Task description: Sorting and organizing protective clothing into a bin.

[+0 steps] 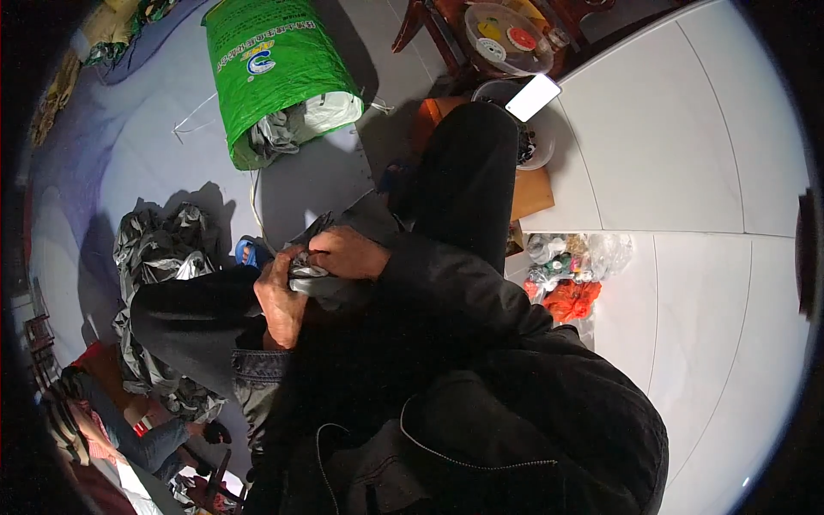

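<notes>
- Grey fabric piece [335,292] sits bunched between the two hands, over the gap between the black trouser legs [468,180].
- Left hand [279,300] pinches the folds between thumb and fingers; right hand [350,252] curls over the bundle, fingertips pressed into it.
- Slackening either grip could let the cloth slip down; uneven pulling might crease or tear it.
- White cord [255,206] trails near the left hand, so a loose fold could snag.
- Crumpled grey heap [163,245] lies beside the left knee; a dropped piece might get mixed in.
- Green woven sack [279,73] lies farther out, grey material at its mouth.
</notes>
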Motion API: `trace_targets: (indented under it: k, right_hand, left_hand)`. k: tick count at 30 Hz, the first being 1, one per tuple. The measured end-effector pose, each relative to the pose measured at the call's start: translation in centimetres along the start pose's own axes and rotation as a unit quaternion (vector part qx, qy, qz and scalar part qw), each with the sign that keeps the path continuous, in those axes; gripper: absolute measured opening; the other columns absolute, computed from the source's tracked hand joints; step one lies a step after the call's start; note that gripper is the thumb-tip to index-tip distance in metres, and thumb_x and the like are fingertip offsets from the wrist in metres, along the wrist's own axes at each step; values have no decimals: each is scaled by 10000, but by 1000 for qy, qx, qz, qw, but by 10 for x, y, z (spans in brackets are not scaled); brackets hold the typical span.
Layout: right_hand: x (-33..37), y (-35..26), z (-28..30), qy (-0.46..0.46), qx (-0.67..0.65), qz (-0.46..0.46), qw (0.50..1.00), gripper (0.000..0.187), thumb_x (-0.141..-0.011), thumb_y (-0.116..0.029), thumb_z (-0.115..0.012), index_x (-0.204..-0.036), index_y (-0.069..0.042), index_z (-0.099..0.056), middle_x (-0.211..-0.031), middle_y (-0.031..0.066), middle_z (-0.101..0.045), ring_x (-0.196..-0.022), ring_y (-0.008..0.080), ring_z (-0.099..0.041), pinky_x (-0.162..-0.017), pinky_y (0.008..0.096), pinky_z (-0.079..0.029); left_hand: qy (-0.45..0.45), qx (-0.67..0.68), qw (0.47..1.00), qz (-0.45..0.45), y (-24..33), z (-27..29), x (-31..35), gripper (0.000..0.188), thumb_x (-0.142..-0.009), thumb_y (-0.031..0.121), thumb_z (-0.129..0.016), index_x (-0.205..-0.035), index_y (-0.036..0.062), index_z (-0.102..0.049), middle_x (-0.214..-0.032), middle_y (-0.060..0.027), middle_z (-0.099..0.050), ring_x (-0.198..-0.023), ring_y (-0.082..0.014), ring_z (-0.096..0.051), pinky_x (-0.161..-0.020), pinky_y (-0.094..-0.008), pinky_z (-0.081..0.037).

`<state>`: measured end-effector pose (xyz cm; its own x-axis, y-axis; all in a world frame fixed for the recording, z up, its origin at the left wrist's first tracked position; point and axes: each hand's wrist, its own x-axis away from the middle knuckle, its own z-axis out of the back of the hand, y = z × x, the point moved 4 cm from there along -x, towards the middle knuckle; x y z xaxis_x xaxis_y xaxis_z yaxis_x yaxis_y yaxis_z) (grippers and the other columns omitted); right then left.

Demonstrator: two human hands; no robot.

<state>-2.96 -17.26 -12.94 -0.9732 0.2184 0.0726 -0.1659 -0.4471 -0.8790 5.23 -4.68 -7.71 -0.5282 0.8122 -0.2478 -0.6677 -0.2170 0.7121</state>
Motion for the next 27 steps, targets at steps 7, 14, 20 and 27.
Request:
trace_targets:
  k: [7,14,20,27]
  right_hand:
    - [3,-6,1,126,-5,128,984,274,-823,-232,-538,-720,17,-594,-755,231,-600,-746,435,-603,-681,516,-479]
    - [4,-4,-1,128,6,117,985,236,-812,-205,-541,-727,8,-602,-764,218,-608,-750,432,-606,-678,511,-491]
    - [4,0,-3,132,11,92,987,238,-805,-203,-550,-719,10,-613,-748,229,-610,-738,433,-610,-678,515,-492]
    - [3,-2,-1,104,10,43,994,292,-808,-247,-549,-695,11,-625,-718,241,-607,-729,434,-616,-680,521,-489]
  left_hand:
    - [1,9,1000,14,-2,-1,1,346,-735,75,-756,-1067,94,-660,-888,-157,-692,-816,-347,-679,-719,-406,-531]
    - [-2,-13,1000,18,-5,-3,0,349,-740,88,-753,-1080,88,-675,-882,-161,-694,-817,-346,-681,-727,-402,-529]
    - [-16,-11,1000,17,-4,-4,0,332,-741,79,-741,-1068,67,-684,-904,-162,-703,-827,-348,-683,-741,-398,-534]
    - [-18,-8,1000,0,-4,-4,1,302,-745,65,-725,-1045,55,-691,-922,-161,-711,-840,-348,-685,-754,-394,-539]
